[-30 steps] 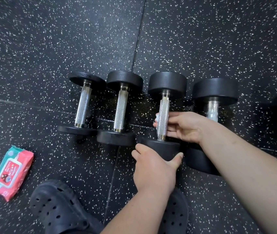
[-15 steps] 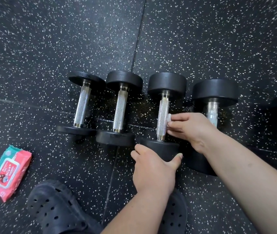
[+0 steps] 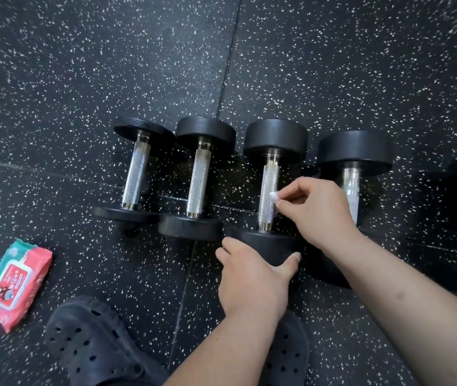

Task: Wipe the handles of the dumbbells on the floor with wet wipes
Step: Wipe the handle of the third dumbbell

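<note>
Several black dumbbells with knurled chrome handles lie side by side on the speckled rubber floor. My left hand (image 3: 252, 277) grips the near weight of the third dumbbell (image 3: 269, 190). My right hand (image 3: 316, 210) pinches a small bunched white wet wipe (image 3: 274, 196) against the right side of that dumbbell's handle. The right forearm hides part of the fourth dumbbell (image 3: 354, 151). The first dumbbell (image 3: 135, 176) and second dumbbell (image 3: 199, 185) lie untouched to the left.
A red and teal pack of wet wipes (image 3: 14, 282) lies on the floor at the lower left. Two dark perforated clogs (image 3: 90, 344) are at the bottom edge. A floor mat seam (image 3: 230, 65) runs away from me.
My right hand has come off the third handle: a second ago its fingers wrapped round it, now only the fingertips press the wipe to its right side. My left hand has stayed put.
</note>
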### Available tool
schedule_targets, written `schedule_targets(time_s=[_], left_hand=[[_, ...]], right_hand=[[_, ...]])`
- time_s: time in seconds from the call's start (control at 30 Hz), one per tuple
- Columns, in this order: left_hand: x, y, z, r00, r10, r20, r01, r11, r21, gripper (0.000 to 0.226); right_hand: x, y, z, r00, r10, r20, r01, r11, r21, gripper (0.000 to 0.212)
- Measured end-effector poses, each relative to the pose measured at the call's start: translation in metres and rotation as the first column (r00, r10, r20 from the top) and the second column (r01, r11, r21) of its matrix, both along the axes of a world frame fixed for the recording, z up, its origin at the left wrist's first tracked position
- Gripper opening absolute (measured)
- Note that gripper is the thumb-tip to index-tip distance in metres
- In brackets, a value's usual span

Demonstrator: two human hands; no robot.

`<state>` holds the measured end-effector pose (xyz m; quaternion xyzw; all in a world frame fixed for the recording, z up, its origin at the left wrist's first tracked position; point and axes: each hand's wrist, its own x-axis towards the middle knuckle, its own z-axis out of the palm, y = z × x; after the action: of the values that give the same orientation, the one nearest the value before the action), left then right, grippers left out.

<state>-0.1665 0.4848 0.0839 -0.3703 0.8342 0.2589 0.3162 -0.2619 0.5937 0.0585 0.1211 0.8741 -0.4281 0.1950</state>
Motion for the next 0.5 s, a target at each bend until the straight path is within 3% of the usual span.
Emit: schedule_targets(time_s=[0.2, 0.37, 0.5], left_hand=[[0.000, -0.001, 0.000, 1.000, -0.007, 0.000, 0.007, 1.000, -0.007, 0.093], [0.002, 0.000, -0.001, 1.000, -0.006, -0.002, 0.006, 1.000, -0.010, 0.093], [0.001, 0.000, 0.000, 1.000, -0.010, 0.003, 0.010, 1.000, -0.013, 0.093]], right_hand=[[-0.004, -0.003, -0.002, 0.999, -0.028, -0.028, 0.027, 0.999, -0.024, 0.014], [0.004, 0.005, -0.001, 0.989, 0.144, 0.039, -0.146, 0.988, 0.054, 0.014], [-0.005, 0.011, -0.004, 0.988, 0.140, -0.067, -0.126, 0.975, 0.183, 0.010]])
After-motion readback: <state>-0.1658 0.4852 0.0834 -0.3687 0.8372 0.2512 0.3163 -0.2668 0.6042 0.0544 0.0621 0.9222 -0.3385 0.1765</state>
